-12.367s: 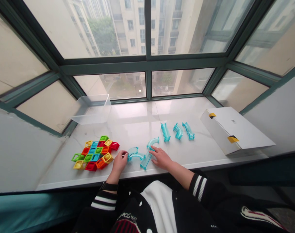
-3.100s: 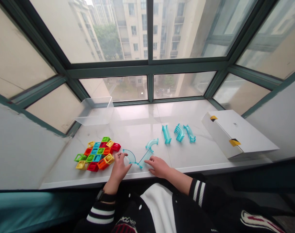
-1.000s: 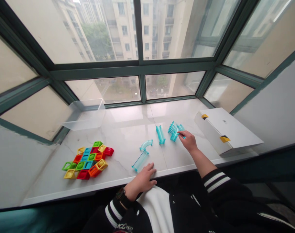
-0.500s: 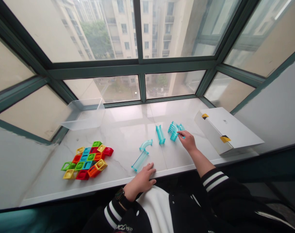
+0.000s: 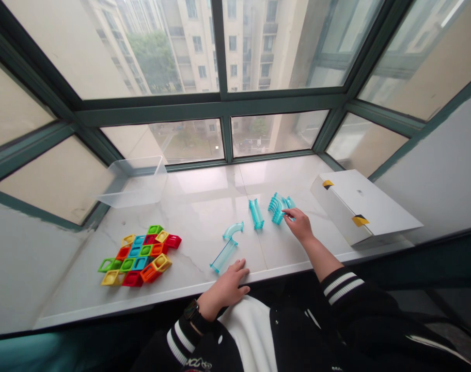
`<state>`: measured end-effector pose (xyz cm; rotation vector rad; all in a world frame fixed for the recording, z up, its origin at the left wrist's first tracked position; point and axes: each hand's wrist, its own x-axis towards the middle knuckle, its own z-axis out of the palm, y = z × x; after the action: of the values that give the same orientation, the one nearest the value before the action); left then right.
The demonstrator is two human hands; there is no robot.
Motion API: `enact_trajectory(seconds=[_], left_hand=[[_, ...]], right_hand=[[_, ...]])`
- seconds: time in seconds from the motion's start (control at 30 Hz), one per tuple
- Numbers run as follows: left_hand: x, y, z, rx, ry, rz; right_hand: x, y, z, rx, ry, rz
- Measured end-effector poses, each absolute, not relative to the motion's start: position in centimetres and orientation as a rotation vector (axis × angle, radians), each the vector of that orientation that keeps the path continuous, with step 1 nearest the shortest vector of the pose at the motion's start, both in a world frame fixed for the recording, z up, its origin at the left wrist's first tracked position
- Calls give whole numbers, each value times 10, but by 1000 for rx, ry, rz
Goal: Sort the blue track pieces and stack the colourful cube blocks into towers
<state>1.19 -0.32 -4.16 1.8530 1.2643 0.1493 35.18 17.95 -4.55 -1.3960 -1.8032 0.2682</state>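
My right hand (image 5: 300, 225) reaches out to a cluster of teal curved track pieces (image 5: 276, 205), and its fingertips are pinched on one of them. My left hand (image 5: 228, 285) lies flat at the front edge of the white sill (image 5: 204, 199), fingers spread and holding nothing. It is just below the near end of a joined teal track (image 5: 226, 247), a curve on a straight piece. A short straight teal piece (image 5: 256, 214) stands between that track and the cluster.
A patch of colourful square tiles (image 5: 140, 254) lies at the left of the sill. A clear plastic bin (image 5: 135, 182) sits at the back left. A white flat box (image 5: 361, 206) with yellow tabs lies at the right. Window frames close off the back.
Three seconds ago both hands were at the near track. Since then the right hand reached to the curved pieces and the left moved to the sill edge. Over the last second, almost nothing moved.
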Motion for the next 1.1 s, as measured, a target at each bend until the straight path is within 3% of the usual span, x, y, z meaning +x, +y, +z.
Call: enact_trajectory(seconds=[0.8, 0.97, 1.1], left_hand=[[9, -3, -44, 1854, 1259, 149], [2, 4, -43, 1831, 1364, 584], [-19, 17, -39, 1895, 1588, 903]], right_hand=[[352, 170, -46, -1443, -1837, 229], [348, 143, -44, -1472, -1721, 143], [332, 114, -48, -1321, -1845, 265]])
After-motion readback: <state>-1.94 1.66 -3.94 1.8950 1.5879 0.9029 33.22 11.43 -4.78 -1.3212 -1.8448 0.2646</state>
